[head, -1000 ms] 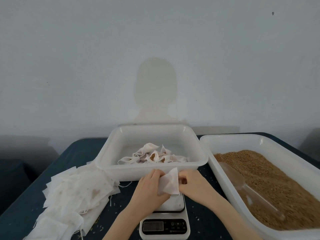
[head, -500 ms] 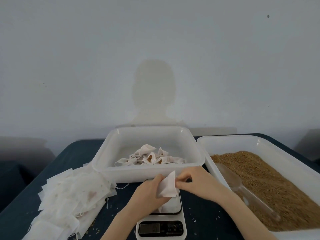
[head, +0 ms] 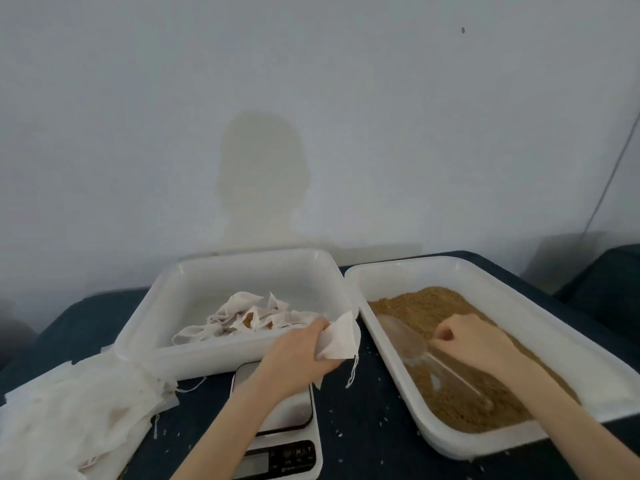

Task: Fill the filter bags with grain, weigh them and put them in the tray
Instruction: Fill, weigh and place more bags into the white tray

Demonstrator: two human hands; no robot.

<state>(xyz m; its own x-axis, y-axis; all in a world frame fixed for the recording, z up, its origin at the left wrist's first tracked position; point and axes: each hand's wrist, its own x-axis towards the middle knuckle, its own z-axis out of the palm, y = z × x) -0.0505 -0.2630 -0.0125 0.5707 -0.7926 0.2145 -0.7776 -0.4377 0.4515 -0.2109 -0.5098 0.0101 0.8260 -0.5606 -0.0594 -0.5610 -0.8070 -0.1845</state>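
Observation:
My left hand (head: 298, 355) grips an empty white filter bag (head: 337, 339) above the scale (head: 287, 445), its drawstring hanging down. My right hand (head: 474, 341) hovers over the brown grain (head: 433, 303) in the right-hand white tray (head: 519, 306). Its fingers are curled right at the handle of a clear plastic scoop (head: 405, 337) that lies in the grain. Whether they hold the handle is not clear. Several filled bags (head: 242, 317) lie in the middle white tray (head: 221, 355).
A loose pile of empty filter bags (head: 69, 410) covers the left of the dark blue table (head: 363, 410). Spilled grains dot the cloth around the scale. A pale wall stands close behind both trays.
My right hand let go of the bag and moved right over the grain tray to the scoop. My left hand carried the bag up and to the right, off the scale.

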